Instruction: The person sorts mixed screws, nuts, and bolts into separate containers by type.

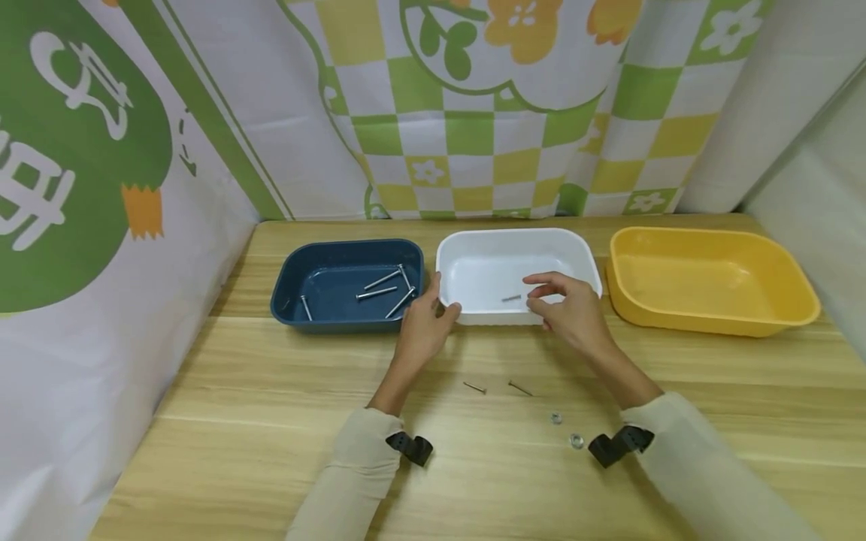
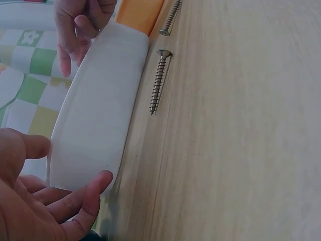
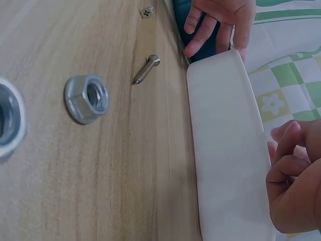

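My left hand (image 1: 422,323) grips the left front corner of a white plastic bin (image 1: 467,318), thumb at the rim and fingers around the end wall. Over the bin's right front part is my right hand (image 1: 571,312), its thumb and index finger bent and apart. A small screw (image 1: 511,298) lies inside the bin, just left of those fingertips. In the right wrist view, the right hand (image 3: 296,175) is beside the bin's rim, other fingers curled. Two screws lie on the table in front, one (image 1: 475,388) left of the other (image 1: 520,388).
Left of the white bin stands a dark blue bin (image 1: 318,327) with several long bolts (image 1: 376,293) in it. A yellow bin (image 1: 704,321) stands to the right. Two flange nuts, one (image 1: 556,418) behind the other (image 1: 576,441), lie near the right wrist. A patterned cloth (image 1: 467,135) hangs behind.
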The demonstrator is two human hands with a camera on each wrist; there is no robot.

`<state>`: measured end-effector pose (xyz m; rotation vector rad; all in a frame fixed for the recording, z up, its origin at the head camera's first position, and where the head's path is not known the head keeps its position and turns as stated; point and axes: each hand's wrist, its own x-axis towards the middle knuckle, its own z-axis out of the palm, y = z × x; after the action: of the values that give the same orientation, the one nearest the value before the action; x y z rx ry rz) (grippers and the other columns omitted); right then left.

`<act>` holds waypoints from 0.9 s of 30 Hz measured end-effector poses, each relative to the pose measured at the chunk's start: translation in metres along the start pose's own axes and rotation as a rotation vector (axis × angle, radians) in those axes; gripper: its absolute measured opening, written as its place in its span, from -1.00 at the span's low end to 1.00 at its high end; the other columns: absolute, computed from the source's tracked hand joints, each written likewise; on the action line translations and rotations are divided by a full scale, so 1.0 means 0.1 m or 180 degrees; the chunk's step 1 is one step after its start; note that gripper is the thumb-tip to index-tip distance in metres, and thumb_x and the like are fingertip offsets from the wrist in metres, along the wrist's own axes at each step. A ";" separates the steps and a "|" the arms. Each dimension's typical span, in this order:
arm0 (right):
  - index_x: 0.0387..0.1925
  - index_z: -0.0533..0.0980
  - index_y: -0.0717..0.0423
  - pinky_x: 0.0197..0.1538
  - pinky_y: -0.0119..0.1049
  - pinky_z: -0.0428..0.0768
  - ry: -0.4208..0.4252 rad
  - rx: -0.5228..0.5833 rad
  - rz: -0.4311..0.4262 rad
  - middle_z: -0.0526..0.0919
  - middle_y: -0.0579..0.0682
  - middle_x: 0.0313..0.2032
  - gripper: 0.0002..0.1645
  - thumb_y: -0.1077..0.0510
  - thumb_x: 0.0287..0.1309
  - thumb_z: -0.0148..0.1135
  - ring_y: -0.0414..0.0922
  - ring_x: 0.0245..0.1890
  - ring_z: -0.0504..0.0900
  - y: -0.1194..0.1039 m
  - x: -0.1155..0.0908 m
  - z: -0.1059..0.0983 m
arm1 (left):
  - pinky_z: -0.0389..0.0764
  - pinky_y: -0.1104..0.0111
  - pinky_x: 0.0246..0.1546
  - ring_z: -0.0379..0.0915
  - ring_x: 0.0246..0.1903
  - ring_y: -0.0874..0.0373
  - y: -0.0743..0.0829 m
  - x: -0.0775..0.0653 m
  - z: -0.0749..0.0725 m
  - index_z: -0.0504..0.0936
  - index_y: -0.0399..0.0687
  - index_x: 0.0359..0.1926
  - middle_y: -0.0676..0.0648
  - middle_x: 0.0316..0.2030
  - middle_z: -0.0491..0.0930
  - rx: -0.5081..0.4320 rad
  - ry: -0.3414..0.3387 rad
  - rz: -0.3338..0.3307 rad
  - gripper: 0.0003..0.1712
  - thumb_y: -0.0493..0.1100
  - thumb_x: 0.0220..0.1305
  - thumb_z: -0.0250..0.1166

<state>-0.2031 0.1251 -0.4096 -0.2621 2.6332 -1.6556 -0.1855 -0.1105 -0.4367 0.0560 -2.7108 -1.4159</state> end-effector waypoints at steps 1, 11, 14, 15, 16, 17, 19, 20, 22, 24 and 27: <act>0.08 0.61 0.27 -0.60 -0.44 0.47 -0.0003 0.0005 0.0010 0.66 0.24 -0.20 -0.63 0.33 0.21 0.30 -0.09 -0.70 0.57 0.00 0.00 0.00 | 0.35 0.08 0.27 0.36 0.28 -0.05 0.00 0.00 0.00 0.19 -0.13 0.52 -0.20 0.26 0.47 0.0005 0.0007 0.0001 -0.21 -0.08 0.36 0.27; 0.12 0.55 0.24 -0.57 -0.40 0.47 -0.0041 -0.0012 0.0022 0.63 0.16 -0.18 -0.58 0.29 0.22 0.31 0.04 -0.65 0.57 0.00 -0.02 0.01 | 0.38 0.09 0.26 0.41 0.24 -0.07 0.00 0.00 0.00 0.19 -0.15 0.52 -0.20 0.29 0.44 -0.0034 0.0010 0.0017 -0.21 -0.10 0.36 0.27; 0.14 0.54 0.22 -0.55 -0.40 0.47 -0.0084 -0.0006 0.0054 0.62 0.13 -0.18 -0.57 0.26 0.23 0.32 0.01 -0.63 0.55 -0.01 -0.05 -0.01 | 0.38 0.11 0.26 0.42 0.24 -0.06 0.00 0.00 0.01 0.20 -0.14 0.52 -0.19 0.31 0.41 -0.0042 0.0006 0.0020 -0.21 -0.10 0.36 0.28; 0.14 0.54 0.21 -0.55 -0.40 0.45 -0.0102 0.0003 0.0063 0.62 0.13 -0.18 -0.57 0.25 0.23 0.32 -0.02 -0.63 0.55 -0.01 -0.07 -0.01 | 0.37 0.11 0.26 0.41 0.24 -0.06 0.00 0.00 0.02 0.20 -0.14 0.52 -0.18 0.30 0.42 -0.0043 0.0002 0.0014 -0.21 -0.10 0.36 0.28; 0.14 0.54 0.22 -0.54 -0.40 0.46 -0.0126 0.0024 0.0069 0.62 0.13 -0.18 -0.57 0.25 0.24 0.32 -0.07 -0.63 0.54 -0.01 -0.08 -0.02 | 0.37 0.11 0.26 0.41 0.25 -0.05 0.01 0.00 0.02 0.20 -0.14 0.52 -0.18 0.30 0.42 -0.0044 -0.0004 0.0016 -0.21 -0.10 0.36 0.28; 0.15 0.53 0.23 -0.53 -0.40 0.46 -0.0156 0.0056 0.0074 0.62 0.14 -0.18 -0.56 0.25 0.24 0.32 -0.11 -0.63 0.53 -0.01 -0.10 -0.02 | 0.36 0.11 0.27 0.39 0.26 -0.05 0.01 0.00 0.03 0.20 -0.13 0.52 -0.18 0.30 0.43 -0.0036 -0.0011 0.0011 -0.21 -0.09 0.36 0.28; 0.15 0.53 0.25 -0.50 -0.40 0.49 -0.0223 0.0161 0.0075 0.62 0.16 -0.19 -0.56 0.27 0.24 0.31 -0.18 -0.60 0.54 -0.01 -0.13 -0.03 | 0.36 0.10 0.27 0.37 0.28 -0.04 0.01 0.00 0.03 0.20 -0.13 0.52 -0.17 0.29 0.44 -0.0010 -0.0010 0.0007 -0.21 -0.09 0.36 0.27; 0.15 0.53 0.26 -0.48 -0.39 0.51 -0.0253 0.0215 0.0064 0.62 0.17 -0.19 -0.56 0.28 0.24 0.31 -0.20 -0.59 0.54 -0.01 -0.14 -0.03 | 0.36 0.09 0.27 0.36 0.28 -0.05 0.01 0.00 0.03 0.20 -0.13 0.52 -0.17 0.28 0.45 0.0003 -0.0005 0.0000 -0.21 -0.08 0.36 0.28; 0.16 0.51 0.30 -0.46 -0.37 0.54 -0.0314 0.0332 0.0015 0.62 0.19 -0.20 -0.55 0.29 0.24 0.31 -0.22 -0.58 0.54 -0.01 -0.15 -0.04 | 0.36 0.07 0.27 0.34 0.29 -0.05 0.01 0.00 0.02 0.20 -0.14 0.51 -0.17 0.29 0.44 0.0021 0.0010 -0.0003 -0.21 -0.08 0.36 0.27; 0.17 0.51 0.31 -0.46 -0.36 0.55 -0.0368 0.0417 -0.0029 0.61 0.21 -0.21 -0.54 0.30 0.25 0.31 -0.22 -0.58 0.54 -0.01 -0.16 -0.04 | 0.36 0.06 0.27 0.34 0.30 -0.05 0.01 0.00 0.02 0.20 -0.14 0.51 -0.17 0.29 0.45 0.0029 0.0030 -0.0009 -0.21 -0.08 0.36 0.27; 0.18 0.49 0.32 -0.50 -0.38 0.51 -0.0422 0.0496 -0.0037 0.61 0.22 -0.19 -0.53 0.31 0.25 0.30 -0.21 -0.60 0.50 0.01 -0.17 -0.05 | 0.35 0.06 0.27 0.33 0.30 -0.04 0.02 0.00 0.00 0.20 -0.14 0.52 -0.16 0.30 0.44 0.0042 0.0022 -0.0022 -0.21 -0.08 0.36 0.27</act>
<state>-0.1867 0.1325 -0.4101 -0.3693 2.3982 -1.7689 -0.1852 -0.1091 -0.4354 0.0712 -2.7171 -1.3973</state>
